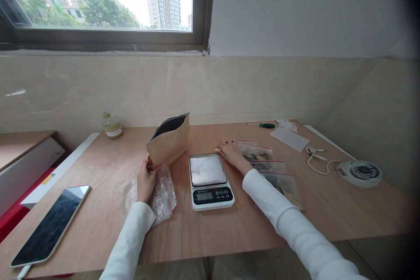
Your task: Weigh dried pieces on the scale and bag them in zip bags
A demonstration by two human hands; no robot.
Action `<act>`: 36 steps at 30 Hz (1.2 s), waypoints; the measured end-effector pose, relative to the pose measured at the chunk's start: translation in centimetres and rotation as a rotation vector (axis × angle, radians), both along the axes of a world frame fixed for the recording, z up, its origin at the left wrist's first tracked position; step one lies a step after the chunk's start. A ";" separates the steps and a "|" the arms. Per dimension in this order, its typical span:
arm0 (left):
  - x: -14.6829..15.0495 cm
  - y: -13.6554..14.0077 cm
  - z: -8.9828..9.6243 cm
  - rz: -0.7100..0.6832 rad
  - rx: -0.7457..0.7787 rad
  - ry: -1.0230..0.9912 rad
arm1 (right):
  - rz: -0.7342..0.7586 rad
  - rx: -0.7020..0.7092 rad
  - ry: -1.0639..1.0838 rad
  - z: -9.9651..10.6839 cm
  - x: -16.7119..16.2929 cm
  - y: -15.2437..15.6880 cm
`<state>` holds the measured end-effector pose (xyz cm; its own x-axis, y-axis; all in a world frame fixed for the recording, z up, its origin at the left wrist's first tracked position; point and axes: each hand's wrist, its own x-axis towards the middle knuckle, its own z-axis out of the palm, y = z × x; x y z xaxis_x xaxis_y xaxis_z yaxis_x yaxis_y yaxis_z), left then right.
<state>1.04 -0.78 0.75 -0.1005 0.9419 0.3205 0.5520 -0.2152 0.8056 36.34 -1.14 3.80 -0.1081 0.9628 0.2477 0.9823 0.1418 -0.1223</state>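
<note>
While the left hand [146, 181] and the right hand [232, 153] are held well apart, one on each side, the middle of the desk [243, 232] is taken up by the scale [213, 197], its display turned to the near edge. Clear bags [166, 197] are touched by the left hand, whose fingers are bent at the base of a brown pouch [170, 140]; whether the pouch is gripped cannot be told, the fingertips being hidden. Its dark mouth is spread wide and tilted. The right hand is set beside the scale's far right corner, next to a row of zip bags [259, 156] with red seals; whether anything is pinched there cannot be told. Dark pieces are seen inside some of them. By the near left corner a phone [50, 225] is laid, and a bottle [112, 127] is stood at the far left corner. Near the far edge, towards the right, a screwdriver [266, 125] and a white sheet [289, 138] are placed. Close to the right edge, a round device [359, 173] is seen with its cable [316, 169].
</note>
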 end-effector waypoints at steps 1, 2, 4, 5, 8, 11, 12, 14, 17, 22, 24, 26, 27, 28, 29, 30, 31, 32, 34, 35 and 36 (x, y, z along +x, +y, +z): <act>0.0 0.0 0.0 0.000 0.005 -0.002 | -0.011 0.012 0.013 0.2 0.0 -0.1; 0.0 0.0 0.0 -0.001 0.010 -0.006 | -0.016 0.024 0.028 0.4 -0.1 -0.3; 0.0 0.0 0.1 -0.009 0.021 -0.018 | 0.016 0.034 0.058 0.6 -0.4 -0.9; 0.0 0.0 0.1 -0.011 0.026 -0.026 | 0.053 0.027 0.071 0.6 -0.6 -1.2; 0.1 -0.3 0.3 -0.005 0.037 -0.047 | 0.167 -0.012 0.092 1.1 -1.1 -2.2; 0.3 -0.8 0.7 -0.017 0.058 -0.070 | 0.236 0.130 0.250 3.1 -2.0 -3.2; 0.4 -0.9 0.8 -0.033 0.073 -0.086 | 0.270 0.228 0.334 4.2 -2.5 -3.6; 0.5 -1.2 1.0 -0.066 0.103 -0.125 | 0.377 0.423 0.449 6.7 -4.0 -4.6; 0.7 -1.6 1.4 -0.093 0.118 -0.177 | 0.570 0.549 0.385 9.9 -6.6 -6.3; 0.8 -1.9 1.7 -0.121 0.130 -0.177 | 0.739 0.594 -0.022 11.3 -9.1 -8.2; 0.7 -1.9 1.7 -0.114 0.134 -0.179 | 0.754 0.616 -0.110 11.6 -9.4 -8.9; 0.6 -1.9 1.7 -0.107 0.133 -0.184 | 0.694 0.621 -0.176 12.3 -9.8 -9.7; 0.6 -1.9 1.6 -0.109 0.132 -0.187 | 0.651 0.597 -0.208 12.8 -10.1 -10.1; 0.6 -1.8 1.5 -0.112 0.130 -0.189 | 0.613 0.551 -0.240 13.4 -10.5 -10.6; 0.5 -1.8 1.4 -0.117 0.129 -0.190 | 0.595 0.485 -0.271 13.9 -10.9 -11.1; 0.5 -1.7 1.3 -0.121 0.127 -0.197 | 0.603 0.413 -0.296 14.4 -11.4 -11.6; 0.5 -1.6 1.2 -0.124 0.126 -0.211 | 0.623 0.346 -0.311 14.7 -11.8 -12.0; 0.4 -1.5 1.0 -0.124 0.126 -0.229 | 0.641 0.285 -0.318 15.0 -12.2 -12.3; 0.4 -1.2 0.5 -0.123 0.127 -0.265 | 0.625 0.177 -0.297 14.9 -12.8 -12.5; 0.3 -1.0 0.3 -0.122 0.126 -0.279 | 0.595 0.127 -0.268 14.7 -12.9 -12.4; 0.3 -0.8 0.1 -0.121 0.125 -0.289 | 0.571 0.081 -0.230 14.2 -13.0 -12.0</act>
<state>1.30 -1.61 0.81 -0.0942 0.9076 0.4091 0.2693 -0.3724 0.8881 23.39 -13.18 18.02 -0.6601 0.7161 0.2270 0.7484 0.6529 0.1169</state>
